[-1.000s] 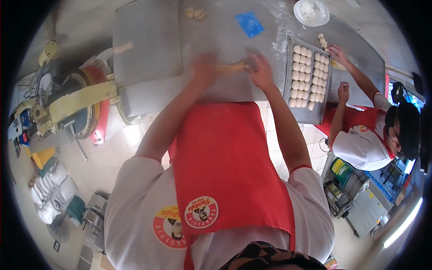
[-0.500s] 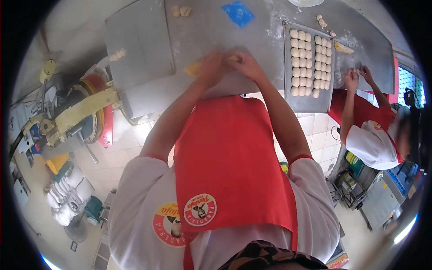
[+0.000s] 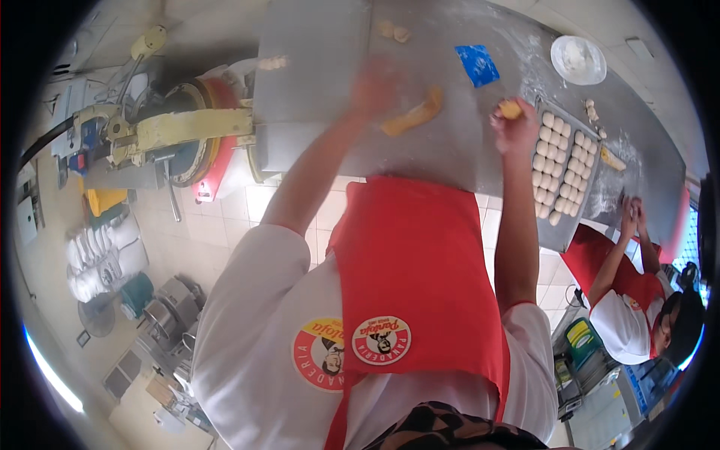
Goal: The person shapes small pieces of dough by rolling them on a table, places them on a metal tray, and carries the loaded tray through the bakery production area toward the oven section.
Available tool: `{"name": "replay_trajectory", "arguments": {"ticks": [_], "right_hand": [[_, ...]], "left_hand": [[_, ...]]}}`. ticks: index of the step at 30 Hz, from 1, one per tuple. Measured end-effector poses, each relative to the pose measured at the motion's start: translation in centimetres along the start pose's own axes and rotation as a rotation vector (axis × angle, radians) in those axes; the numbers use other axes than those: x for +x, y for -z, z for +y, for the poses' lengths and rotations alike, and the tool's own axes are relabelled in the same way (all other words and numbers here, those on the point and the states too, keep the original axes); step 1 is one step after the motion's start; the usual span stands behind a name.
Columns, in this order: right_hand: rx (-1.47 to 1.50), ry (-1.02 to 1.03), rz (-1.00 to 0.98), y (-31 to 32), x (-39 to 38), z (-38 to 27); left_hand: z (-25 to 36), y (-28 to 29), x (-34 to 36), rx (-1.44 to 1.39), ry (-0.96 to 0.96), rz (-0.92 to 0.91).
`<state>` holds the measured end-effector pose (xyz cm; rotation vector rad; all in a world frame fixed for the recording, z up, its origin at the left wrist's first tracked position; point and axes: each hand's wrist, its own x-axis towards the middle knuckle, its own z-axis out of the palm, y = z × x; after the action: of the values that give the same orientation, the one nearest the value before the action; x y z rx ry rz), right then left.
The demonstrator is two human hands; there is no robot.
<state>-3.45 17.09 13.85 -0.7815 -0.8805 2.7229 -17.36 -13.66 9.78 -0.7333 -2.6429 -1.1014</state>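
My right hand (image 3: 517,133) grasps a yellow dough piece (image 3: 511,109); my blurred left hand (image 3: 377,86), left of the dough strip (image 3: 415,117), I cannot tell.

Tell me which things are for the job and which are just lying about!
For the job:
yellow lump in the right hand
long dough strip beside the blurred left hand
perhaps the dough balls on the tray

Lying about, it seems:
blue sheet
white bowl
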Motion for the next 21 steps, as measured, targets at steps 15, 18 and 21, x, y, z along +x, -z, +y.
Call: {"name": "replay_trajectory", "arguments": {"ticks": [15,18,21], "right_hand": [[-0.055,-0.098,0.443,11.2,-16.1,0.2],[-0.085,-0.054,0.325,10.6,-15.2,0.7],[-0.113,-0.015,0.331,9.6,-15.2,1.6]], "left_hand": [[-30.6,13.7,3.1,0.474,0.180,-0.059],[-29.2,11.4,4.2,0.188,0.175,0.014],[-17.9,2.6,4.6,-0.069,0.169,-0.101]]}}
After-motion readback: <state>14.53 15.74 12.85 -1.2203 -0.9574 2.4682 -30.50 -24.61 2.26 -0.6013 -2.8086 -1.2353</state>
